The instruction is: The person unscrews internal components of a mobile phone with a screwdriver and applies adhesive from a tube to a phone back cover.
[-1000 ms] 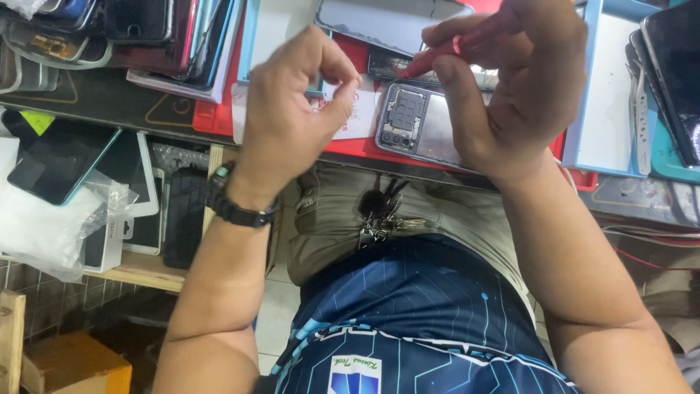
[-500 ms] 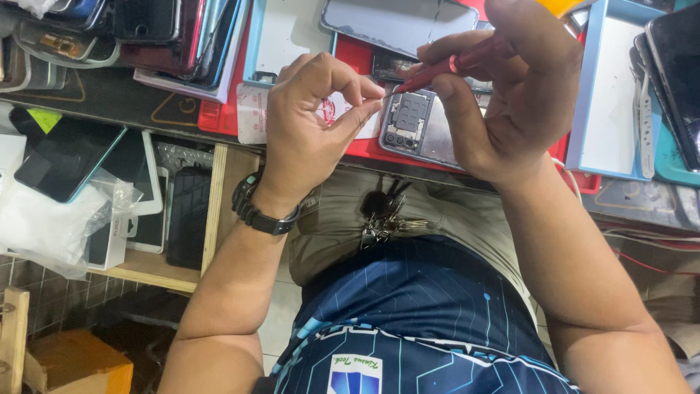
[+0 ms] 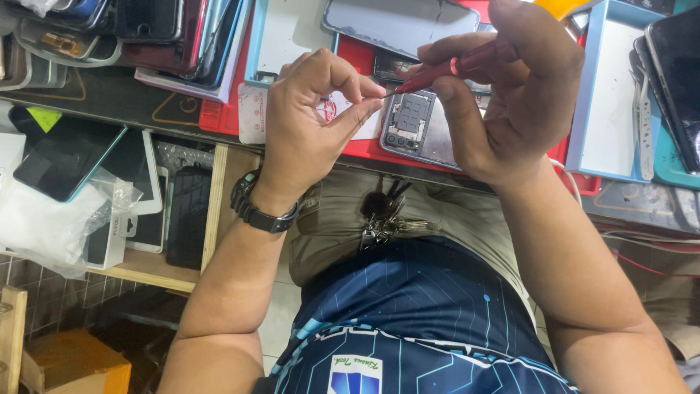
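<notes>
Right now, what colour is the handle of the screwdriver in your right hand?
Red, with a silver metal collar near the tip. The screwdriver in the right hand shows best in the head view.

Whatever the left hand pinches between thumb and forefinger is too small to tell. The right hand hides the rear of the red screwdriver and part of the opened phone. Phones at the worktop's far edge are cut off.

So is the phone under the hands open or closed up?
Open. The phone lies with its back cover off, grey inner parts and camera lenses showing. The right hand holds a red screwdriver above it.
</notes>
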